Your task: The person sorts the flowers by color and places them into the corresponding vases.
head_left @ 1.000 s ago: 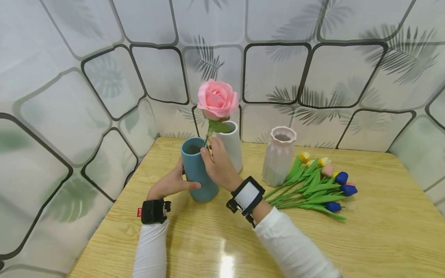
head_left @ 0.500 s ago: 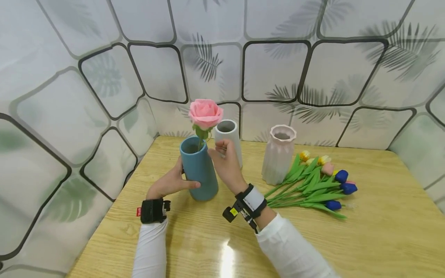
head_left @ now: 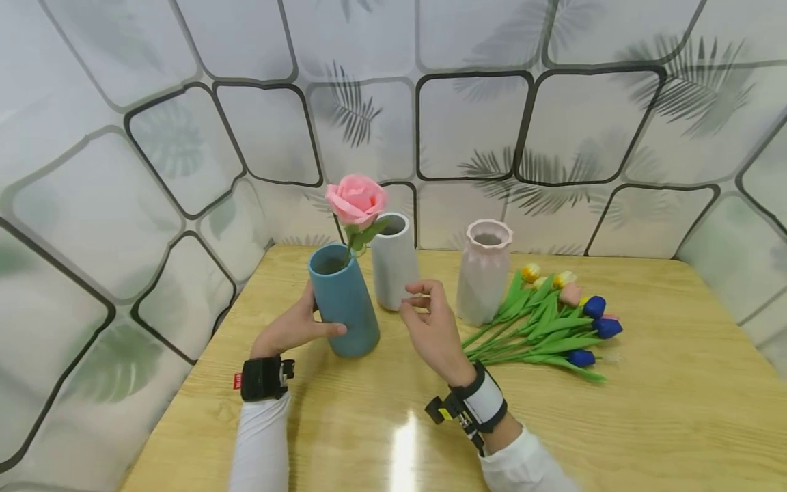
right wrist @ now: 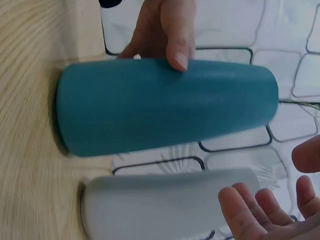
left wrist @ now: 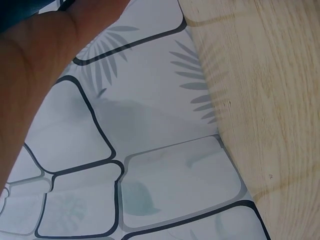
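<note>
"Yellow wood table (head_left: 344, 437)! Where's the rose (head_left: 356, 199)?"

"Up in the blue vase (head_left: 347, 311), stem (head_left: 348, 259) poking out its top. The left hand (head_left: 295, 325) grips the vase."

"And the right hand (head_left: 433, 333)?"

"Fingers apart, holding nothing. The rose is up and to its left; tulips (head_left: 562, 326) lie nearer, stems pointing its way. Wide table shows between both hands."

The head view is bright, glare streaking the table (head_left: 352, 430), wrist views dimmer.

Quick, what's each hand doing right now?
Left hand: holding the blue vase.
Right hand: open, holding nothing.
</note>
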`<action>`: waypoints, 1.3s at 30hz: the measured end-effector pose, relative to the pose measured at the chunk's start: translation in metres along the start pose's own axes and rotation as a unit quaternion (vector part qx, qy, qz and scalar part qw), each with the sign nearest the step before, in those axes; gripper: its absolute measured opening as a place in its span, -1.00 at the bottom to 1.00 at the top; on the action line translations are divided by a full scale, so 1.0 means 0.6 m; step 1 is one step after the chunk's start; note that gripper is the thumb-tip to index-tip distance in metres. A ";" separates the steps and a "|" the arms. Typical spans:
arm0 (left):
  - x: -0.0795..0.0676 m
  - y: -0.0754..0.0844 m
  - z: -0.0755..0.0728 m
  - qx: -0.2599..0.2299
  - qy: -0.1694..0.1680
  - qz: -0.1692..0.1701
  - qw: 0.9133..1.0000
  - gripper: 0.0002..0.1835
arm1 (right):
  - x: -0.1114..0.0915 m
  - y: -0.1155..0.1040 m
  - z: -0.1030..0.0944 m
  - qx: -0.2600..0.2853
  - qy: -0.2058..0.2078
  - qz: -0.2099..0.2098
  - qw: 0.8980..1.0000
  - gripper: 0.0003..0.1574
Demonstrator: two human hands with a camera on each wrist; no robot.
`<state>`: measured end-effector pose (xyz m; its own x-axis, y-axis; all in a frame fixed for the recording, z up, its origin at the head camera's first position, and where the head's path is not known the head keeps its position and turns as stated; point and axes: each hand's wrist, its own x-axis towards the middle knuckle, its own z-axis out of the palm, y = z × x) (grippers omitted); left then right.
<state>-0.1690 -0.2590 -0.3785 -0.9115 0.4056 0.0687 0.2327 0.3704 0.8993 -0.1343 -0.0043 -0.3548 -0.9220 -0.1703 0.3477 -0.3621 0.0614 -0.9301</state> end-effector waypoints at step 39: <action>0.017 -0.058 -0.005 0.038 -0.015 0.016 0.999 0.16 | -0.002 0.140 -0.283 -0.475 -0.003 0.116 0.872 -0.60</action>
<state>-0.1874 -0.2706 -0.4076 -0.8931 0.4421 0.0829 0.2870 0.4182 0.8618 -0.1867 0.1683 -0.4133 -0.9859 -0.0492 0.1599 -0.1181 0.8816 -0.4570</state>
